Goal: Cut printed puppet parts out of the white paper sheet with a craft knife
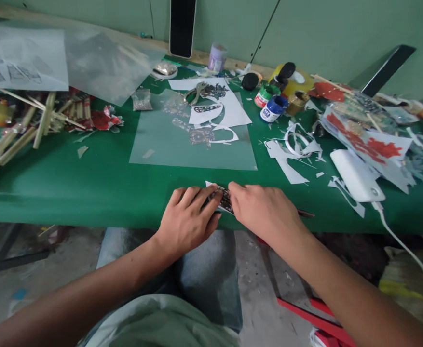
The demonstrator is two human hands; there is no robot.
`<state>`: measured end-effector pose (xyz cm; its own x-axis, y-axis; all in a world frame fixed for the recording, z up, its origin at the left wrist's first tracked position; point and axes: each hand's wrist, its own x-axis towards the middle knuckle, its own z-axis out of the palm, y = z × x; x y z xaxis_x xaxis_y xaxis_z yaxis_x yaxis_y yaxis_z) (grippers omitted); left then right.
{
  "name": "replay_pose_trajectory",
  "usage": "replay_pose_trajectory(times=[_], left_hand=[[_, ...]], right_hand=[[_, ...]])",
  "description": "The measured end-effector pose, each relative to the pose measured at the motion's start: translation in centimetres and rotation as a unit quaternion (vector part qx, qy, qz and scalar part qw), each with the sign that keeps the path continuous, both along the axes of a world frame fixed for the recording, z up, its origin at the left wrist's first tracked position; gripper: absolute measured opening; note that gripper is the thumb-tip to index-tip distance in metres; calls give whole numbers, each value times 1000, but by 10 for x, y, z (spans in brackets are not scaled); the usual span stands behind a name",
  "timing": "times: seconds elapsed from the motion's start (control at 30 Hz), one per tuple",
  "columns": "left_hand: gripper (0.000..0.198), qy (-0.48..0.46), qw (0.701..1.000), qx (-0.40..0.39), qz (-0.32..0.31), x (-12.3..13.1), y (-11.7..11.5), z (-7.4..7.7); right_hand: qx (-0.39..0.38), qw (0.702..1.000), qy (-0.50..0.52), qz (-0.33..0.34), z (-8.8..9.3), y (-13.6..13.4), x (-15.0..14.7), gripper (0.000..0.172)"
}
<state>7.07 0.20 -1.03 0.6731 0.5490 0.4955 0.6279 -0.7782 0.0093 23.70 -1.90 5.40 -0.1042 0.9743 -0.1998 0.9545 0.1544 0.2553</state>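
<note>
My left hand [189, 212] lies at the front edge of the green table, its bent fingertips holding down a small white paper piece with a dark ornate pattern [225, 201]. Closed and close beside it, my right hand [264, 205] meets the right part of the same piece; what its fingers grip is hidden. A thin dark stick [306, 213] shows past the right hand; whether it is held or lying there I cannot tell. Beyond the hands is a translucent sheet [168, 154] with patterned cutouts [201, 135], white paper [236, 108] and scissors [196, 93] on it.
Paint jars, one blue-labelled [273, 109] and one green [266, 95], stand at back right. Paper scraps [287, 161] and a white device [358, 176] with a cable lie to the right. Wooden sticks [45, 115] are heaped left. A phone [183, 29] leans on the wall.
</note>
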Motion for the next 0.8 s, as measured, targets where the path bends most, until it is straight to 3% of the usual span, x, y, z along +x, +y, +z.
replay_pose_trajectory(times=[0.2,0.37,0.8], left_hand=[[32,37,999,13,-32,-5,3,0],[34,34,999,22,-16,-3,-1,-3],[35,20,1000,-1,-19,-3,-1,-1]], right_hand=[[0,999,-7,42,2,7,10,24],[3,996,-1,94,0,12,19,24],[11,1000,13,23,-1,1,9,24]])
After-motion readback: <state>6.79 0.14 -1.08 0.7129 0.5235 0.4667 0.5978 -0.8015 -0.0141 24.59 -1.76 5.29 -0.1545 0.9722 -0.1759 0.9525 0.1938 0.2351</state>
